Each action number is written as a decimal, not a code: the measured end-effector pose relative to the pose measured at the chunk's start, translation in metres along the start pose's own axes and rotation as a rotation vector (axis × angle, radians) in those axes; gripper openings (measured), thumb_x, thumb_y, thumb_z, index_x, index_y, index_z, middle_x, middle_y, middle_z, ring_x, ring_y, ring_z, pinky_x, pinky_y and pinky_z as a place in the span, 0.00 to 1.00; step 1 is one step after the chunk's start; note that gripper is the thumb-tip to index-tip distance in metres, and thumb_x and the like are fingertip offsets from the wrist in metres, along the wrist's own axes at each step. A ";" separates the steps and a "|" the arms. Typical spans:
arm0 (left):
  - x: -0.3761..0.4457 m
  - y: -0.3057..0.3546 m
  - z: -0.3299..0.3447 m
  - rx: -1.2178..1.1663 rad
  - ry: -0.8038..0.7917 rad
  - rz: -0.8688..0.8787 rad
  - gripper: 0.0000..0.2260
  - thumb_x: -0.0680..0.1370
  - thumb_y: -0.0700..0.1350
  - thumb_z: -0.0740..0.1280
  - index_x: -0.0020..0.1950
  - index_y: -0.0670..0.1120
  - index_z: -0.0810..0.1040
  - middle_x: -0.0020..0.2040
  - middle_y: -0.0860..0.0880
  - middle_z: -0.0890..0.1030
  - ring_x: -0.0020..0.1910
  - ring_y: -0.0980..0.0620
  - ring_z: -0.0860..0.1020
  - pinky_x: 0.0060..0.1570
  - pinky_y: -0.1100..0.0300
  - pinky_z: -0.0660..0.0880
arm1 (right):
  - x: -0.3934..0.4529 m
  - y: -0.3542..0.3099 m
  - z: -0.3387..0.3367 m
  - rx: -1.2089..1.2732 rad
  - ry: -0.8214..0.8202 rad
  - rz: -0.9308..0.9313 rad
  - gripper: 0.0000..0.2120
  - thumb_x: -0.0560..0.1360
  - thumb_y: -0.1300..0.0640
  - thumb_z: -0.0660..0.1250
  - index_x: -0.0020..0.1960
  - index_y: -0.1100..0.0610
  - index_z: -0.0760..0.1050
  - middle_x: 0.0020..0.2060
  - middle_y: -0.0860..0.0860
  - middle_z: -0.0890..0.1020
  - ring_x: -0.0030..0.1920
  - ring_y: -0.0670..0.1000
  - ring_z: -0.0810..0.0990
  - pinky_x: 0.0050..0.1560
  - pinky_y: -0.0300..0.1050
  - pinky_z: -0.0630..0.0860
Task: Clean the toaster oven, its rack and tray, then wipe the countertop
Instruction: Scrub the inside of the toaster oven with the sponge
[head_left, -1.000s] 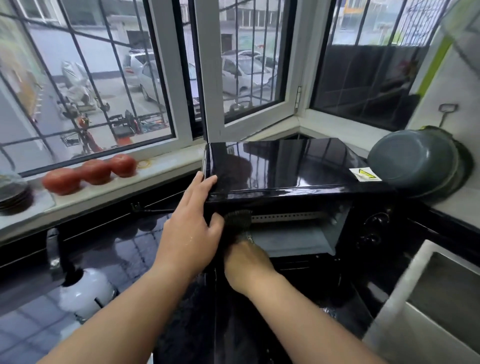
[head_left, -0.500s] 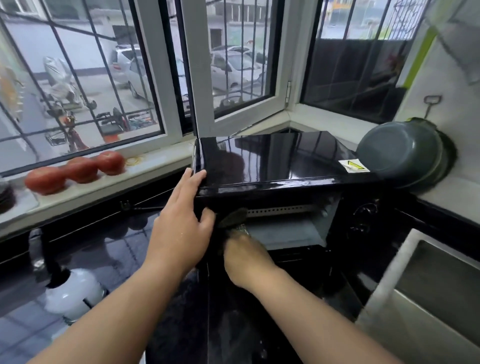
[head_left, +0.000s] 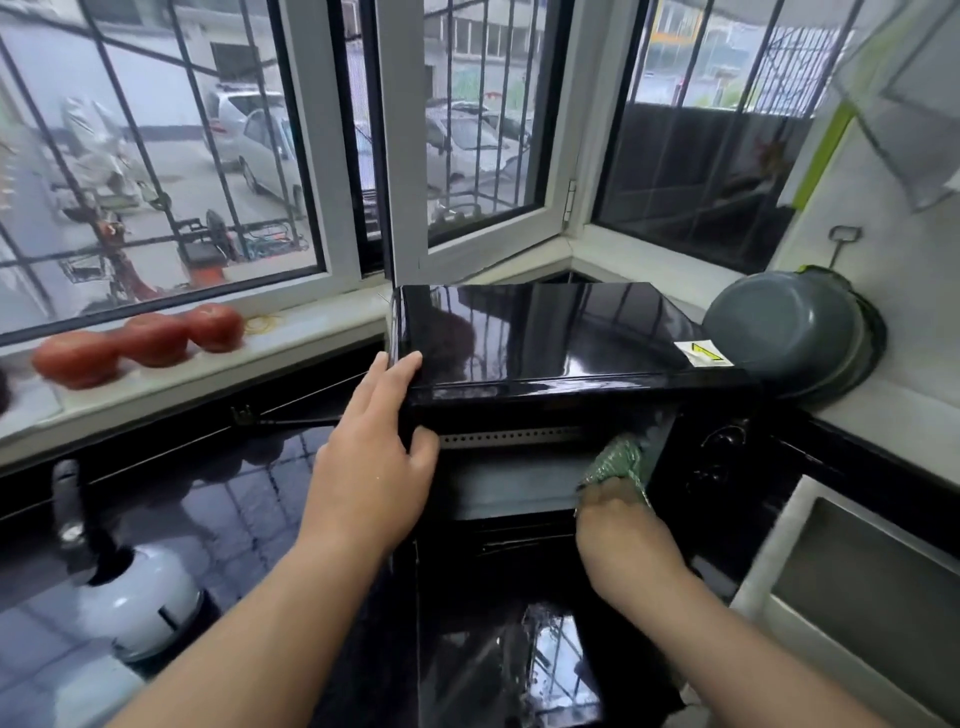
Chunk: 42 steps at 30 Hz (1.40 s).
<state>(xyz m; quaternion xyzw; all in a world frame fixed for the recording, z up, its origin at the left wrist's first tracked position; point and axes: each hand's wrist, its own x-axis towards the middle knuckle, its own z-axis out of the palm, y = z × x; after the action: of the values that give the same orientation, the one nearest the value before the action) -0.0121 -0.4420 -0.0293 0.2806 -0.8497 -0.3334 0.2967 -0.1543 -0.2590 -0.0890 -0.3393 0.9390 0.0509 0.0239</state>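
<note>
1. Left hand (head_left: 371, 467) grips the glossy black toaster oven (head_left: 545, 343) at its top-left corner.
2. Right hand (head_left: 621, 540) holds a green knobbly scouring pad (head_left: 615, 460) inside the cavity's right side.
3. Round grey pans (head_left: 789, 332) lean beyond the right hand.

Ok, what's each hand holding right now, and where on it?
The right hand grips the near end of a green scrubbing cloth inside the toaster oven. The left hand grips the oven's front left top corner.
</note>
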 end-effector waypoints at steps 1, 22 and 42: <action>0.000 0.000 0.000 0.006 0.002 0.004 0.30 0.79 0.43 0.66 0.77 0.65 0.64 0.82 0.61 0.60 0.75 0.54 0.69 0.69 0.48 0.68 | 0.013 0.001 0.000 0.038 0.019 0.017 0.20 0.77 0.66 0.61 0.68 0.63 0.70 0.65 0.59 0.73 0.64 0.56 0.74 0.59 0.42 0.73; -0.002 0.009 0.001 0.023 0.017 -0.044 0.30 0.80 0.44 0.66 0.77 0.66 0.64 0.81 0.59 0.63 0.76 0.51 0.69 0.71 0.42 0.69 | -0.006 0.019 0.015 0.075 0.041 -0.072 0.23 0.72 0.68 0.62 0.67 0.64 0.70 0.63 0.60 0.71 0.63 0.58 0.74 0.58 0.44 0.75; -0.002 0.008 0.004 0.030 0.064 -0.063 0.29 0.79 0.43 0.68 0.77 0.65 0.66 0.79 0.57 0.68 0.74 0.49 0.72 0.68 0.45 0.71 | -0.011 -0.093 0.000 0.367 0.030 -0.231 0.18 0.75 0.65 0.60 0.63 0.58 0.77 0.63 0.56 0.75 0.61 0.59 0.77 0.57 0.50 0.76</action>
<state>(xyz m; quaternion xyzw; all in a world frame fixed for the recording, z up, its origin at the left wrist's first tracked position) -0.0154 -0.4340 -0.0265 0.3222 -0.8355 -0.3206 0.3087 -0.0859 -0.3234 -0.0958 -0.4354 0.8876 -0.1289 0.0771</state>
